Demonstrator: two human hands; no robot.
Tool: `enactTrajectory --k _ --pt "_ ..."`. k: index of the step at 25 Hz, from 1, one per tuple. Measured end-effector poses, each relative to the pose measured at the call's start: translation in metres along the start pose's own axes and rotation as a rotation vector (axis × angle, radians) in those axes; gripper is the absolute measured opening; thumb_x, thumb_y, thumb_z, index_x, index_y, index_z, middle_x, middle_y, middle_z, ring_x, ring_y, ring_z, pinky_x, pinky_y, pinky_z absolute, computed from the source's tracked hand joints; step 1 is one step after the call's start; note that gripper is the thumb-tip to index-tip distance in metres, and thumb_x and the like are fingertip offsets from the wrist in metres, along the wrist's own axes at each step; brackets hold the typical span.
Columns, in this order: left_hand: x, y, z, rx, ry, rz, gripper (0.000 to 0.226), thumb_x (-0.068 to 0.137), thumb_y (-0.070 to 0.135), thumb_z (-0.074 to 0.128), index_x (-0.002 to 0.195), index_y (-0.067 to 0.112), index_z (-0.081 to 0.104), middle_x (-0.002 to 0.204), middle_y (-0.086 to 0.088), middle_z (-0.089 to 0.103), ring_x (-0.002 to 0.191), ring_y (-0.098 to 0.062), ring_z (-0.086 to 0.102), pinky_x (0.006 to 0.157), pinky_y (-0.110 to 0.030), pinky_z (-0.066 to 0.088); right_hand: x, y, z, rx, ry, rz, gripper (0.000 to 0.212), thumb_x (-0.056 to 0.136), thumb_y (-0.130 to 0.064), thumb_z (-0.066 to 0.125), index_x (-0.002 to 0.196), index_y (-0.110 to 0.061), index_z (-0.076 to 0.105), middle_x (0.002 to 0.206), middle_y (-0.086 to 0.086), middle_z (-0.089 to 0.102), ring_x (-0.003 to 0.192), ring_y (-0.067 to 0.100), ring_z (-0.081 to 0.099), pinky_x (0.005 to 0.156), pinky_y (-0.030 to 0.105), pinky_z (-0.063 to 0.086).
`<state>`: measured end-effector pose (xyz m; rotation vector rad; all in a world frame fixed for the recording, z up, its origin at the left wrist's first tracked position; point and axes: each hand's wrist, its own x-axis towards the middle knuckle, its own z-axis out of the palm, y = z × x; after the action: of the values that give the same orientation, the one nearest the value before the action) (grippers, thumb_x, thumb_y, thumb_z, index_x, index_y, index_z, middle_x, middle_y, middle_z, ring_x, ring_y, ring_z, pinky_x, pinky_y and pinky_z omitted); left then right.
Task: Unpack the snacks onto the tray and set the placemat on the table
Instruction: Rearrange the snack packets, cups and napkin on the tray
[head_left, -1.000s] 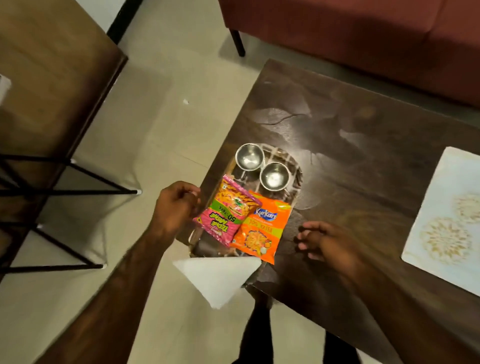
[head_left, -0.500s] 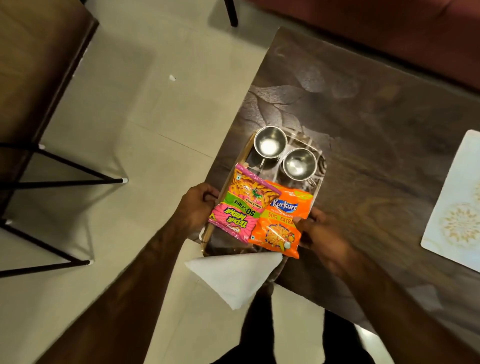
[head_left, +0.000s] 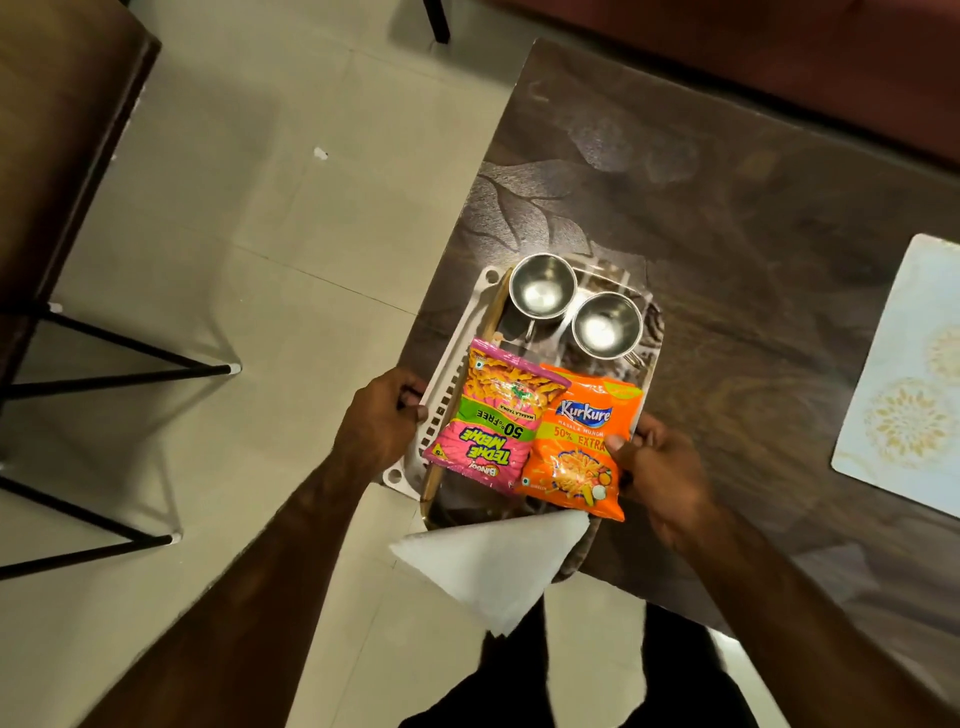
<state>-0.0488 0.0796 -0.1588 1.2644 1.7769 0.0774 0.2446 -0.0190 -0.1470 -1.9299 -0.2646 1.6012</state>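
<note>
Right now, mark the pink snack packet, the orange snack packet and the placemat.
pink snack packet (head_left: 491, 415): head view, middle of its printed front.
orange snack packet (head_left: 576, 447): head view, centre of its front.
placemat (head_left: 904, 364): head view, bare pale area.

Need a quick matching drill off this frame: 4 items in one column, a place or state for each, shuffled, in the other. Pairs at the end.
Things:
1. pink snack packet
2. orange snack packet
3. steel cups
4. placemat

Places or states:
A. on the tray's far end, empty, side by side
B. flat on the table, apart from the tray, towards its right edge
C. on the tray, next to the left hand that grips the tray's rim
D. on the tray, its edge under the right hand's thumb

Pairs: 1-C, 2-D, 3-A, 4-B
</note>
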Motion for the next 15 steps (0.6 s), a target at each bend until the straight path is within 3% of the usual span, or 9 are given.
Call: enactTrajectory --k 2,5,8,12,15 --pt "-0.003 -0.003 -0.006 0.031 0.006 -0.002 0.023 0.084 0.002 0.070 0.096 0.021 0.067 0.078 0.008 0.065 0.076 -0.015 0.063 0.072 -0.027 0.049 -0.006 0.008 -0.020 -0.005 0.012 -0.004 0.029 0.100 -0.002 0.059 0.126 -0.007 0.067 0.116 0.017 0.076 0.098 0.037 0.075 0.089 0.058 0.058" --pt "-0.005 -0.007 -0.013 0.086 0.034 0.005 0.022 0.085 0.006 0.071 0.097 0.023 0.065 0.081 0.012 0.065 0.075 -0.011 0.063 0.075 -0.031 0.050 -0.019 0.022 -0.053 -0.021 0.024 -0.004 0.030 0.100 0.000 0.057 0.128 -0.003 0.066 0.116 0.022 0.075 0.099 0.039 0.074 0.089 0.057 0.058" --pt "-0.006 -0.010 -0.019 0.177 0.057 0.023 0.018 0.087 0.006 0.068 0.098 0.020 0.064 0.082 0.009 0.065 0.078 -0.023 0.067 0.074 -0.037 0.056 -0.032 0.036 -0.080 -0.029 0.048 0.010 0.028 0.099 0.001 0.057 0.125 -0.003 0.067 0.115 0.024 0.075 0.095 0.038 0.074 0.086 0.051 0.059" --pt "-0.008 -0.018 -0.025 0.239 0.113 -0.025 0.016 0.088 0.007 0.067 0.100 0.018 0.063 0.095 -0.006 0.071 0.081 -0.031 0.067 0.077 -0.044 0.060 -0.039 0.053 -0.104 0.036 0.085 0.058 0.027 0.100 0.004 0.054 0.125 0.002 0.065 0.118 0.028 0.072 0.102 0.044 0.071 0.094 0.066 0.053" --pt "-0.013 -0.019 -0.025 0.244 0.149 -0.078 0.017 0.090 0.007 0.067 0.104 0.016 0.063 0.103 -0.010 0.072 0.089 -0.032 0.067 0.083 -0.048 0.059 -0.034 0.061 -0.116 0.090 0.090 0.071 0.028 0.099 0.003 0.055 0.125 0.002 0.065 0.118 0.028 0.072 0.105 0.047 0.071 0.092 0.068 0.053"
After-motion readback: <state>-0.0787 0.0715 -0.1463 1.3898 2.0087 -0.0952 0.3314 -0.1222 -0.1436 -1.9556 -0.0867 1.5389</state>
